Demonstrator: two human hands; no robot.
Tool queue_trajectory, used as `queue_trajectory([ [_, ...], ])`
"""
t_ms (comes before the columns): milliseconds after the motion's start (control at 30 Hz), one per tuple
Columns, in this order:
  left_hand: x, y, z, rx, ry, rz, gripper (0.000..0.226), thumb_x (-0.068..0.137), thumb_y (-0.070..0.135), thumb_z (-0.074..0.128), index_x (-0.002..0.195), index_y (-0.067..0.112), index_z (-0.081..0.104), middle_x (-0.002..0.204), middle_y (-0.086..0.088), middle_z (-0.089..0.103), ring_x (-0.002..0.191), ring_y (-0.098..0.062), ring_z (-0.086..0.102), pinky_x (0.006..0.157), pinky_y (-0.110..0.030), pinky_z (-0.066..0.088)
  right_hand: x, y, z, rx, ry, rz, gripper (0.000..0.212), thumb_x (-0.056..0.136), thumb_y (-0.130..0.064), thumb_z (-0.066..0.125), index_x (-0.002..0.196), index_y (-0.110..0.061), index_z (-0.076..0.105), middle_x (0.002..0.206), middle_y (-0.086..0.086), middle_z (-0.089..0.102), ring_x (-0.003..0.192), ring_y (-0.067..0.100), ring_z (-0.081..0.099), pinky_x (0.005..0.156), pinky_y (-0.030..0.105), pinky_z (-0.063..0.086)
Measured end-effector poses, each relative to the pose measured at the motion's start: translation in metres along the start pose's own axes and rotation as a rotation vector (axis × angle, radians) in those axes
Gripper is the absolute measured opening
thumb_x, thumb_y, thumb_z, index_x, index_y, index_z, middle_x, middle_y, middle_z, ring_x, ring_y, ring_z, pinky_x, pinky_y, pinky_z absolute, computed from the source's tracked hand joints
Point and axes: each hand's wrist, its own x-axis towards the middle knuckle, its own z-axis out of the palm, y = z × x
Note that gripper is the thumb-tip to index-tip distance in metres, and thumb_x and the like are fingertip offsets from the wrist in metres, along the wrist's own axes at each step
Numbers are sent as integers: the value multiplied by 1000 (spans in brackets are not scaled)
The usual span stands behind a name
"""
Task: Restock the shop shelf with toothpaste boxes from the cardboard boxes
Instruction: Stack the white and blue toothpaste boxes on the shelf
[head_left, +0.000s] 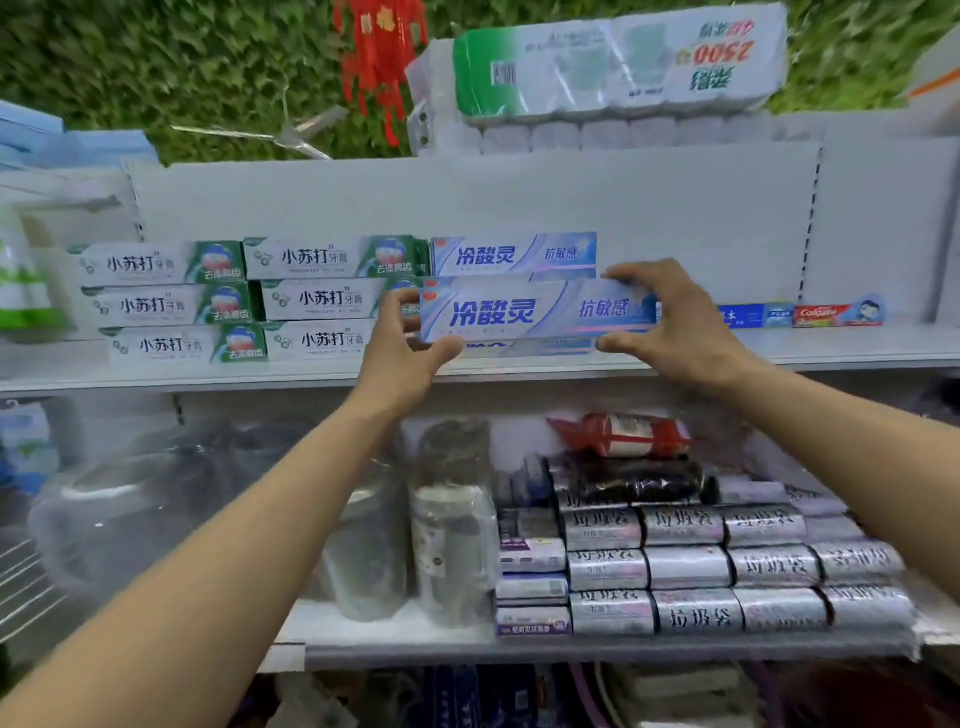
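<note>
I had the box mid-frame, lying lengthwise left-right, left hand pinching its left end, right hand its right end, just in front of the blue stack on the shelf.

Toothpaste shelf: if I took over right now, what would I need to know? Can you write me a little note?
Left hand: grips the left end of a blue toothpaste box.
Right hand: grips its right end.
Where: the box is held level in front of the blue stack on the shelf, not let go yet.
Done: green-and-white boxes are stacked in two columns to the left of the blue ones.
Left: probably set this box on the blue stack, let go, then fetch more. The cardboard boxes are out of view.
</note>
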Motion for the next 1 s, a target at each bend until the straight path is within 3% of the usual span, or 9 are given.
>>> queue_trajectory([
  [67,29,2,4,50,20,16,53,82,15,74,122,25,42,115,-2,63,96,-14,63,90,-37,52,30,6,2,-34,29,-45,66,66,-9,84,126,-16,57,115,3,48,97,7,47,87,8,31],
  [167,70,6,12,102,55,47,48,82,14,74,118,23,42,109,3,61,98,-17,61,92,-44,52,70,17,6,-69,87,-89,65,63,-4,84,123,-14,59,116,12,51,96,12,48,83,6,31],
  [300,118,3,23,207,68,79,39,87,15,67,115,17,40,105,0,58,94,-20,60,87,-46,54,110,34,17,-67,138,-96,64,61,-1,83,119,-16,60,115,12,50,94,10,45,79,-3,30],
  [433,148,-12,32,322,103,78,38,87,18,64,113,20,37,111,-4,58,97,-25,59,89,-48,51,132,44,31,-32,108,-29,61,63,1,80,117,-18,59,111,3,40,92,14,48,80,11,40],
  [533,156,-23,36,414,142,56,44,86,21,61,124,23,38,122,-2,56,105,-29,57,97,-49,43,134,53,38,-1,25,29,59,66,2,79,117,-17,57,114,6,41,83,9,49,67,-1,38],
  [667,161,-26,37,419,147,32,46,84,19,59,125,25,38,123,0,56,105,-29,57,101,-50,41,133,62,46,72,2,49,53,73,2,73,120,-14,55,115,8,41,79,-2,48,62,-5,34],
  [867,167,-26,36,375,140,-19,49,83,14,58,126,24,36,124,-3,56,103,-29,60,91,-47,51,142,59,50,87,-66,74,47,80,1,66,122,-15,52,120,10,41,86,14,53,58,-1,41],
  [1000,165,-27,36,339,128,-15,51,84,11,58,128,23,35,124,-3,56,101,-26,60,89,-47,52,143,62,48,98,-83,83,46,81,1,64,121,-18,51,118,8,42,82,7,54,55,0,41],
])
